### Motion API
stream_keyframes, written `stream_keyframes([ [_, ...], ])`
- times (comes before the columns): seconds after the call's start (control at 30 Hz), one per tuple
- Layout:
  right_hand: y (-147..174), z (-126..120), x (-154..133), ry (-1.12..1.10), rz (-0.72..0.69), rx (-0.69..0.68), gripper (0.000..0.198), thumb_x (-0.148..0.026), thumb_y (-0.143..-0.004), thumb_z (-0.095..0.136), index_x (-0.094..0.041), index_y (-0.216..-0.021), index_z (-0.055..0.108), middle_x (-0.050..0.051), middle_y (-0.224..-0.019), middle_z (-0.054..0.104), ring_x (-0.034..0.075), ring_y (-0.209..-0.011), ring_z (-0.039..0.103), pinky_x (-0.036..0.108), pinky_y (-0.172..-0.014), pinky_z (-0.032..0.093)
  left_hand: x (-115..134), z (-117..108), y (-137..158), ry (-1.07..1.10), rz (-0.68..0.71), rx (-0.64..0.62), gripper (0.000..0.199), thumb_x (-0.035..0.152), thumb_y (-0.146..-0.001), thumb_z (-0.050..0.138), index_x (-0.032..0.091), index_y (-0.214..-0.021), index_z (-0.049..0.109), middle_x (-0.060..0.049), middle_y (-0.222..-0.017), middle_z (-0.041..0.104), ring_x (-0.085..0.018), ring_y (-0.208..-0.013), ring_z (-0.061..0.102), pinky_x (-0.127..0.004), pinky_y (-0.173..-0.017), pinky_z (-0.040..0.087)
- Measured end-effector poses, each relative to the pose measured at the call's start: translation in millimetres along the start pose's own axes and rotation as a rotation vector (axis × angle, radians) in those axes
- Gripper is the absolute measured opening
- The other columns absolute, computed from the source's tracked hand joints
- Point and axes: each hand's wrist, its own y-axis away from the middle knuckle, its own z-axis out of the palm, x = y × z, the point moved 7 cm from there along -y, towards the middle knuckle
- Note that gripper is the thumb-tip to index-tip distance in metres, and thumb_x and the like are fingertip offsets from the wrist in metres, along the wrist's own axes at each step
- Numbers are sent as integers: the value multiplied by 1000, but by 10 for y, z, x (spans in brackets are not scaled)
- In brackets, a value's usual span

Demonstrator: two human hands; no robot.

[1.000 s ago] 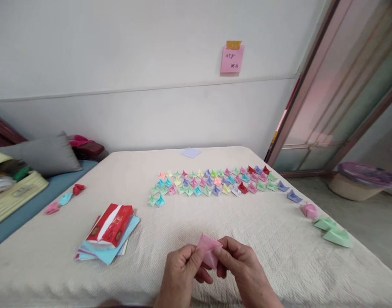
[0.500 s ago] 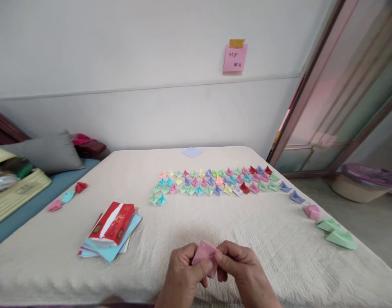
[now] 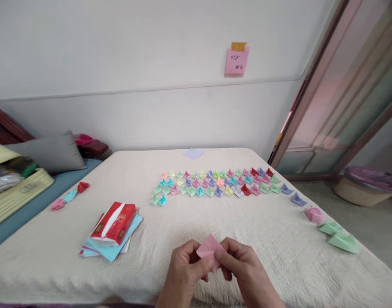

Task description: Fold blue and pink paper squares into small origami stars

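A pink folded paper (image 3: 210, 248) is held up over the near edge of the cloth-covered table (image 3: 144, 273), its top corner pointing away from me. My left hand (image 3: 187, 267) pinches its left side, thumb across the front. From the right, my right hand (image 3: 242, 265) grips it between thumb and fingers, the two thumbs close together at the paper's middle. Part of the paper's underside is hidden by my fingers. Beyond the hands stand rows of small coloured paper boats (image 3: 209, 184).
On the left, a red tissue pack (image 3: 114, 224) lies on coloured paper sheets (image 3: 111, 253). Green folded papers (image 3: 343, 242) and a pink one (image 3: 314, 214) line the right edge. A lilac sheet (image 3: 193, 153) lies at the back. Three small folded pieces (image 3: 70, 196) rest far left.
The pink paper has turned in my fingers and shows more of its face, with its corner now upright. My hands stay nearly in place. The view has shifted slightly.
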Motion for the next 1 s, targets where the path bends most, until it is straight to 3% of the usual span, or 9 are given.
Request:
stream_keyframes([
  [0.13,-11,-44,-6,-16,22,19,26,-30,-73,71,-15,-56,61,-4,-46,52,7,-41,38,23,-45,23,10,-46,10,-10,35,27,23,33,-75,67,13,-64,65,0,-56,59,-11,-49,46,-22,-50,36],
  [0.43,16,-3,-7,-106,82,6,27,-29,-71,72,-15,-54,58,-4,-45,51,6,-40,36,23,-44,19,147,-56,71,-138,47,15,34,34,-88,54,13,-62,64,0,-55,55,-13,-56,47,-24,-57,36],
  [0.63,4,-43,41,-117,72,56,29,-33,-67,76,-15,-52,58,-5,-42,49,6,-37,35,23,-42,18,-14,8,26,-72,35,17,31,43,-72,70,13,-71,65,0,-57,56,-12,-51,45,-22,-50,35],
  [0.73,-9,-41,76,-120,74,46,29,-35,-66,77,-15,-52,60,-3,-44,54,6,-37,38,22,-42,21,-75,30,32,-196,55,51,32,44,-74,67,12,-73,67,-2,-58,58,-11,-48,43,-22,-47,35],
  [0.87,-12,-26,115,-89,106,22,28,-38,-74,70,-13,-61,66,0,-50,60,7,-39,43,21,-42,27,-14,-28,54,-317,127,145,29,40,-80,60,14,-69,65,0,-56,57,-12,-49,45,-21,-47,36],
  [1.0,32,-86,-7,21,1,126,23,-39,-75,69,-16,-71,66,2,-63,66,11,-46,53,24,-46,36,164,-127,84,-700,294,307,19,23,-80,58,19,-62,56,4,-49,48,-11,-46,45,-20,-47,34],
])
